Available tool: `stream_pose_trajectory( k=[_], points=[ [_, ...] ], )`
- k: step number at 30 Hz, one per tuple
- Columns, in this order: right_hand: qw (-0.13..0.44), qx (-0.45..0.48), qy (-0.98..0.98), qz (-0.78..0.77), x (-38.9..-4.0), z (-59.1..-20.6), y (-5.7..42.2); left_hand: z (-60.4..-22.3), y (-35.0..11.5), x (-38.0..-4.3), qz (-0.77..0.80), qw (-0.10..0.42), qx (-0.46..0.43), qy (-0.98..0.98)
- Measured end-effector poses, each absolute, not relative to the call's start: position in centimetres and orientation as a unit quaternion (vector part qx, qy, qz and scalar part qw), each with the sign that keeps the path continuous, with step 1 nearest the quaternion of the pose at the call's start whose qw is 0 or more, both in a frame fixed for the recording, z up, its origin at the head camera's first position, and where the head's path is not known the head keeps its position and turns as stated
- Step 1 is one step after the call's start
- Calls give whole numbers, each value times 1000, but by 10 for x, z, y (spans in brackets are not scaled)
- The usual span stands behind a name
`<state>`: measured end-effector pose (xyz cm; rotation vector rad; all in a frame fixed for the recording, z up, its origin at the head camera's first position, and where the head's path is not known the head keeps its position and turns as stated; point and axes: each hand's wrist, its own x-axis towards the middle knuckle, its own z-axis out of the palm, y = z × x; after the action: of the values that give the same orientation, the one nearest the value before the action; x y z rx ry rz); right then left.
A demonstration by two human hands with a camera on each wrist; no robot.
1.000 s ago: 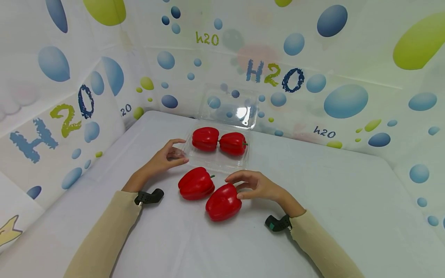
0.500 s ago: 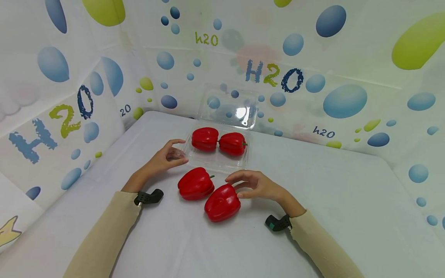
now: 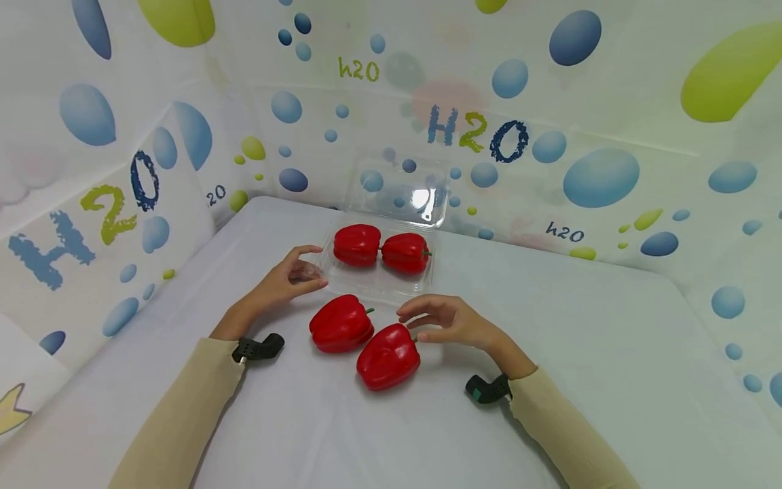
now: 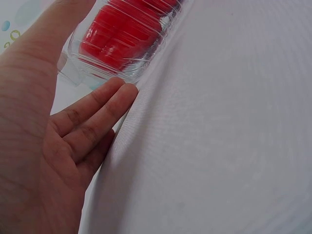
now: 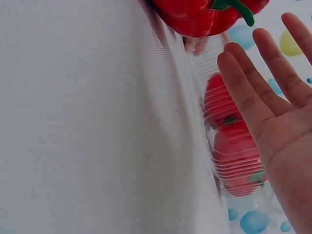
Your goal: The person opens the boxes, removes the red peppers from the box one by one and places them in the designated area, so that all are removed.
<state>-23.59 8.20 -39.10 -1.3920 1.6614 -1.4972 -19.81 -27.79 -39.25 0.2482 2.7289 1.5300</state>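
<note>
Four fingers of my left hand (image 3: 282, 280) and its thumb stand loosely spread at the left side of a clear plastic clamshell box (image 3: 373, 282). In the left wrist view, straight fingertips (image 4: 127, 90) reach the box's lower edge; contact is hard to tell. Inside the box lie a red bell pepper (image 3: 356, 246) and a second red bell pepper (image 3: 406, 253). In front of it, another red bell pepper (image 3: 341, 324) rests on the cloth, beside the nearest bell pepper (image 3: 388, 357). My right hand (image 3: 455, 320) hovers by that pepper's green stem (image 5: 241, 9), relaxed and holding nothing.
The box's clear lid (image 3: 397, 190) stands raised against the patterned backdrop (image 3: 660, 136). A white cloth (image 3: 550, 326) covers the table. Backdrop sheets rise along the left, back and right.
My right hand has drawn slightly up and right from the nearest bell pepper, showing its stem. The left hand stays by the box. The head view has shifted a little.
</note>
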Motion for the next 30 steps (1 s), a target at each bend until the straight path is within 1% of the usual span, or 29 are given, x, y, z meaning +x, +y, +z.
stream_pose_trajectory(
  k=[7, 13, 19, 25, 30],
  points=[
    [221, -512, 603, -570, -237, -387, 85, -406, -286, -208, 486, 0, 73, 871],
    [210, -510, 596, -584, -237, -385, 88, -407, -285, -206, 488, 0, 74, 870],
    [187, -501, 593, -602, -238, -385, 88, -407, -285, -204, 493, -7, 78, 867],
    [158, -497, 580, -626, -240, -388, 90, -408, -285, -206, 498, -3, 76, 864],
    [130, -513, 569, -630, -243, -391, 87, -407, -286, -206, 491, -6, 75, 868]
  ],
)
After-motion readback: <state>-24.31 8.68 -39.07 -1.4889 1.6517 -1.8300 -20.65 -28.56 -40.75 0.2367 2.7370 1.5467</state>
